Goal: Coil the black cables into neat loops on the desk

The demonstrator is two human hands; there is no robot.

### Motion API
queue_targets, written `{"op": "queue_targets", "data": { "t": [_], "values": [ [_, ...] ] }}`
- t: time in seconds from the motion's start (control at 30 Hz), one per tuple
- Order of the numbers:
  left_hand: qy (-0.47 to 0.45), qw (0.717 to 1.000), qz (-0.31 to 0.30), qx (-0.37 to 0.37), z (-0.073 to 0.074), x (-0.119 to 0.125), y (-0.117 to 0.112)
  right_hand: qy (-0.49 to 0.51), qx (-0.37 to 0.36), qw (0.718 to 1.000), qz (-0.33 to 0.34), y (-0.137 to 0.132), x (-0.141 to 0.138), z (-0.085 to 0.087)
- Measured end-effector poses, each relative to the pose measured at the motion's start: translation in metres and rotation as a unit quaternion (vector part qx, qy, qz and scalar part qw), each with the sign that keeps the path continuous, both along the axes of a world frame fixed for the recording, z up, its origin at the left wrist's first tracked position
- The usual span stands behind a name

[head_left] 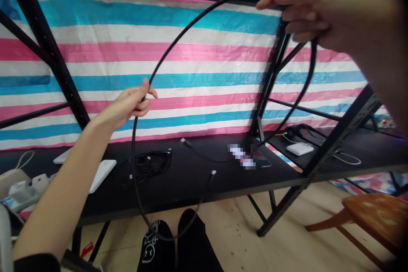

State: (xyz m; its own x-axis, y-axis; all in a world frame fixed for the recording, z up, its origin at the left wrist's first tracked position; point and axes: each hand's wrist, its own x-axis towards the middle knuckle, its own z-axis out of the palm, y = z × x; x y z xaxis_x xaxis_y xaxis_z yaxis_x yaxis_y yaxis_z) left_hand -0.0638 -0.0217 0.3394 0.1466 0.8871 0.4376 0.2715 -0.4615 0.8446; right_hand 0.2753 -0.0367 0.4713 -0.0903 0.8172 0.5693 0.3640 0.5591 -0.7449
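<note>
A black cable (188, 26) arcs between my two raised hands. My left hand (135, 104) pinches it at left centre, above the tabletop. My right hand (314, 12) grips it higher up at the upper right, fingers closed around it. Below my left hand the cable drops past the table's front edge, loops over my knees and rises to a pale-tipped plug (213, 173). From my right hand another stretch (302, 93) hangs down toward the right part of the table. A second plug (182, 141) lies farther back on the tabletop, with a dark cord running right from it.
On the black table (191, 189) lie a coil of thin black cables (153, 163), a white slab-like object (102, 175) and a phone (264, 160). Chargers (24, 193) crowd the left. Black metal posts (277, 72) frame the space. A white box (299, 148) and wooden stool (376, 216) are right.
</note>
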Motion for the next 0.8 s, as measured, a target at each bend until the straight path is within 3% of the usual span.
{"op": "queue_targets", "data": {
  "t": [0.07,0.1,0.23,0.4,0.57,0.67,0.8],
  "values": [
    [-0.064,0.997,0.03,0.029,0.01,-0.001,0.001,-0.077,0.083,0.994,0.004,-0.005,-0.006,-0.007],
    [-0.089,0.994,0.045,0.043,0.014,-0.006,0.001,-0.11,0.089,0.99,0.01,-0.004,-0.003,-0.01],
    [-0.153,0.982,0.087,0.073,0.023,-0.031,-0.004,-0.155,-0.066,0.986,0.011,0.006,0.035,-0.021],
    [-0.257,0.958,0.103,0.07,0.027,-0.047,-0.012,-0.058,-0.14,0.988,0.025,0.01,0.065,-0.041],
    [-0.326,0.944,0.031,0.048,0.019,-0.036,-0.006,0.048,-0.101,0.99,0.087,0.0,0.051,-0.049],
    [-0.313,0.948,0.012,0.052,0.011,-0.02,-0.003,0.1,-0.052,0.986,0.124,-0.003,0.033,-0.047],
    [-0.228,0.971,0.005,0.069,0.002,-0.005,-0.004,0.17,-0.007,0.978,0.117,-0.003,0.017,-0.039]
  ]
}}
